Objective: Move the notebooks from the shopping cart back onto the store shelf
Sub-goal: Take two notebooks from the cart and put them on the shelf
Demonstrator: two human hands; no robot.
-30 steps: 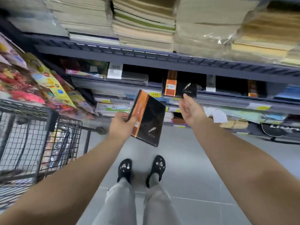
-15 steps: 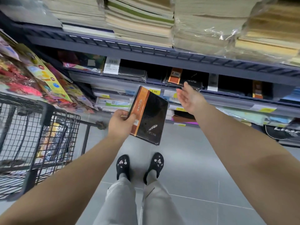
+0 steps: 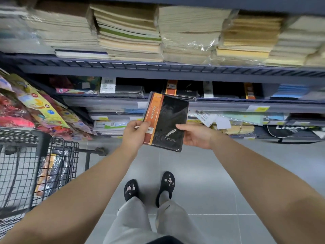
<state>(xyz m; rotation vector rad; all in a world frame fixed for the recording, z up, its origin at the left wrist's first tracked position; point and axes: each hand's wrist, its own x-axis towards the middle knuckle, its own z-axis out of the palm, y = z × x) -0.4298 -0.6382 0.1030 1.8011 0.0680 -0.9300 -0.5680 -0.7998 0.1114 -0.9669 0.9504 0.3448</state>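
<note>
at the left edge of the aisle: wire shopping cart [image 3: 58, 155], near the shelving. through the mesh shows a plastic-wrapped orange-and-dark pack [image 3: 49, 173], probably more notebooks, not certain.

centre, in the air above the floor, in front of the shelving: left grip [image 3: 135, 133] clasps the notebook [image 3: 167, 124] at its orange spine band, thumb across the front, fingers behind. the notebook is black with a feather mark and wrapped in clear film. it is tilted, top edge toward the shelving, touching no shelf. just beyond its top edge, on the middle shelf [image 3: 109, 101], lies a stack of matching notebooks [image 3: 182, 91] with the same orange band. right grip [image 3: 195, 137] grasps the notebook's right edge, thumb on the cover, fingers underneath.

step in hand, as i read it: this copy is out of the cart and not yet shelved, and two-handed placing is about to begin. the next move calls for levelling the notebook, lifting it over the shelf's front lip, and sliding it flat onto the matching stack, under the upper shelf [image 3: 158, 69]. clearance there looks tight, so a low, flat entry. the wrap looks slick, so hold with both grips until it rests.
</note>
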